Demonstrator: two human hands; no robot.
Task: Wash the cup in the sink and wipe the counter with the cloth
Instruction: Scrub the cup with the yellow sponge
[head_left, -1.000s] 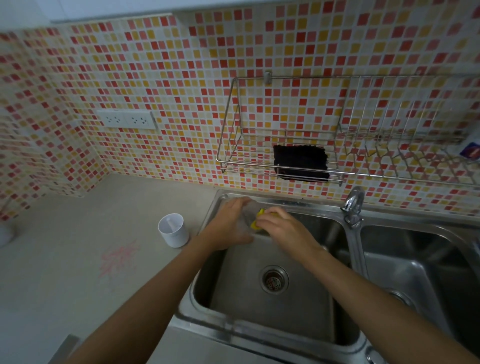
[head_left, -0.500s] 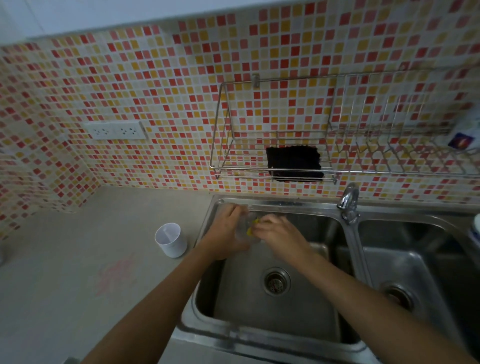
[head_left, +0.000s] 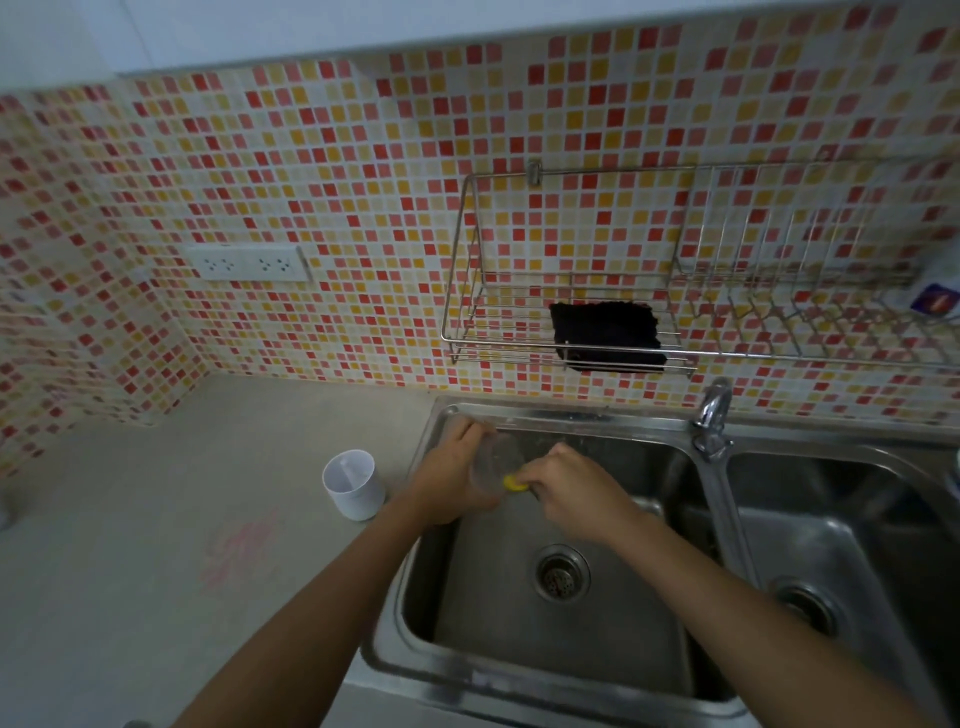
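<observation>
Over the left basin of the steel sink (head_left: 519, 670), my left hand (head_left: 452, 478) grips a clear cup (head_left: 493, 460), tilted with its mouth toward the right. My right hand (head_left: 571, 488) pinches a yellow sponge (head_left: 514, 484) and presses it against the cup's rim. A dark cloth (head_left: 605, 335) lies in the wire rack (head_left: 462, 332) on the tiled wall above the sink. A faint pink stain (head_left: 239, 551) marks the beige counter (head_left: 130, 597) left of the sink.
A white cup (head_left: 353, 486) stands on the counter just left of the sink rim. The faucet (head_left: 714, 415) rises between the two basins. The right basin (head_left: 841, 571) has its own drain. A power outlet (head_left: 249, 263) sits on the wall.
The view has shifted downward and a little right, so the hands appear lower in the sink. My right hand has slid the sponge lower on the cup. The grips are unchanged.
</observation>
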